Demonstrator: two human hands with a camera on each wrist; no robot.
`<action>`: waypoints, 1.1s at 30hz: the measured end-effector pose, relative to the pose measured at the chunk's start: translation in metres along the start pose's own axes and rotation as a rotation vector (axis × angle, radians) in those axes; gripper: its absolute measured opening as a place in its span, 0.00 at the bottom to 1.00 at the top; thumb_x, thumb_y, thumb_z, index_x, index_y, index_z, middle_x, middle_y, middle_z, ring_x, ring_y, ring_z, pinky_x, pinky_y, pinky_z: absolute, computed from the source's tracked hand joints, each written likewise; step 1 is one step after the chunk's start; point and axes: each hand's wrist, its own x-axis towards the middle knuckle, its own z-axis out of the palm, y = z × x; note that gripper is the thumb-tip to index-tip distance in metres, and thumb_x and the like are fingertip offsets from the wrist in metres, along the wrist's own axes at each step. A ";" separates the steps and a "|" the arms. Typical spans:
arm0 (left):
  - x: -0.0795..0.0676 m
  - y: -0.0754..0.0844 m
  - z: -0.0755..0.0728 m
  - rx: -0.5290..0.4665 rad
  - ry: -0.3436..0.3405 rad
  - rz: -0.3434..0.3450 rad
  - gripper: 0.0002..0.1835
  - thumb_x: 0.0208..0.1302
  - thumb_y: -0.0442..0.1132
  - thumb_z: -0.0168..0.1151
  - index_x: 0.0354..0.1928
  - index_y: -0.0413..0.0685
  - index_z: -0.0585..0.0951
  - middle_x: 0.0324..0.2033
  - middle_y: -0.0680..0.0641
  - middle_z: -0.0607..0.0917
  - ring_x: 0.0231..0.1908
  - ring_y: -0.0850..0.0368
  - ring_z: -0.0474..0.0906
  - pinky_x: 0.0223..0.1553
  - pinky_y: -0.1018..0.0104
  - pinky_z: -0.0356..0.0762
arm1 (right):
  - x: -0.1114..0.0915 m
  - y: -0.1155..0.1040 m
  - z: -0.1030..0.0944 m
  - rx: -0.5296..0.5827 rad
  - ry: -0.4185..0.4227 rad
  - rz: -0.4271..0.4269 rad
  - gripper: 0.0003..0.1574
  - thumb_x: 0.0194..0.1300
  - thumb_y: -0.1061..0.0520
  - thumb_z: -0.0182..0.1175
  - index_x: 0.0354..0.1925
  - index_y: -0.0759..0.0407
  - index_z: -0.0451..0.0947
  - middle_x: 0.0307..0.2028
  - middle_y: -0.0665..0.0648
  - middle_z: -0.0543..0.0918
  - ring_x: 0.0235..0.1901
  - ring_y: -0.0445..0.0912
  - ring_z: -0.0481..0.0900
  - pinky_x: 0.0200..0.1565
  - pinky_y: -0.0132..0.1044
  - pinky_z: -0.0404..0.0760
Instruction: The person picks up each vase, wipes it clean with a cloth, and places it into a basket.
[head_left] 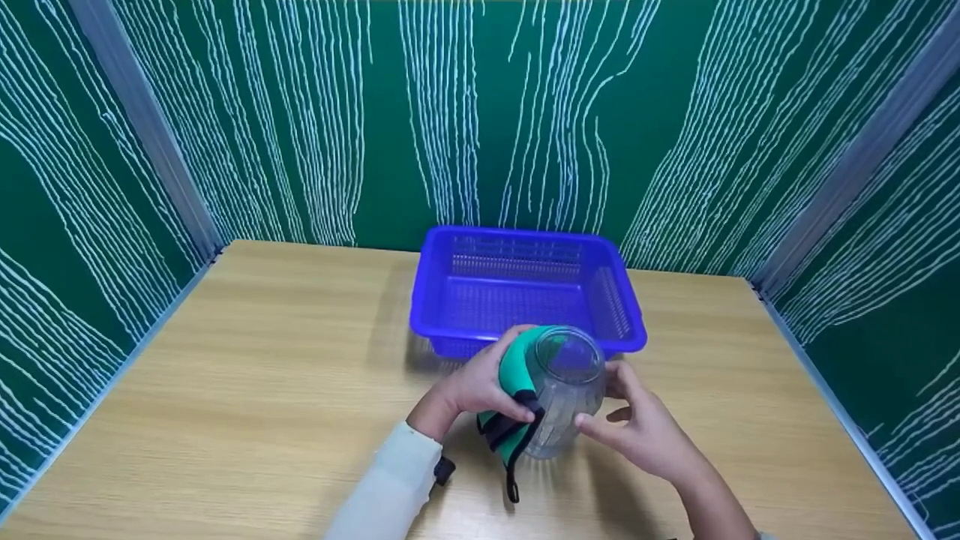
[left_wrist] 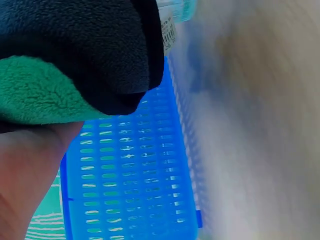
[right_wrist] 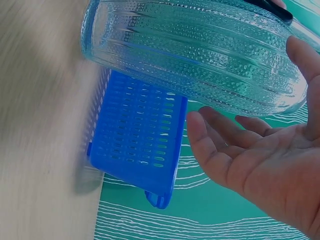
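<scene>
Glass jar [head_left: 559,409], likely stiff, slippery and breakable, between five and six o'clock from the blue basket [head_left: 517,304] on the bench [head_left: 225,390]. At the jar's nine o'clock, soft, light-looking green cloth [head_left: 516,367] clamped in the left grip [head_left: 480,386]; towards four o'clock, right grip [head_left: 641,439] with fingers apart, contact unclear. Best held round its ribbed middle [right_wrist: 195,55], with cloth for friction.

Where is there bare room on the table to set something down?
Free table: a broad patch between the left wall, basket and left hand; another between basket, right hand and right wall. Crowded: the centre, where both hands, cloth and jar bunch up before the basket.
</scene>
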 end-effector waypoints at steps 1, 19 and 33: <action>0.000 -0.001 0.000 0.010 0.003 0.003 0.55 0.26 0.39 0.77 0.60 0.66 0.54 0.53 0.56 0.71 0.52 0.62 0.67 0.55 0.63 0.62 | 0.000 0.000 0.000 -0.006 -0.001 -0.001 0.37 0.45 0.47 0.67 0.51 0.48 0.61 0.46 0.53 0.76 0.47 0.47 0.72 0.39 0.43 0.74; -0.011 -0.015 0.005 0.262 -0.020 -0.217 0.55 0.16 0.48 0.79 0.55 0.72 0.59 0.47 0.62 0.72 0.48 0.64 0.68 0.52 0.67 0.65 | -0.001 0.002 0.000 0.020 -0.015 -0.011 0.39 0.44 0.47 0.67 0.52 0.48 0.60 0.44 0.53 0.76 0.45 0.46 0.73 0.35 0.37 0.76; -0.014 -0.023 0.004 0.363 -0.102 -0.291 0.53 0.18 0.54 0.77 0.55 0.73 0.58 0.46 0.62 0.71 0.46 0.64 0.68 0.49 0.68 0.66 | 0.001 0.003 0.000 -0.008 -0.017 -0.018 0.40 0.44 0.45 0.66 0.53 0.50 0.60 0.47 0.53 0.73 0.45 0.48 0.73 0.37 0.40 0.75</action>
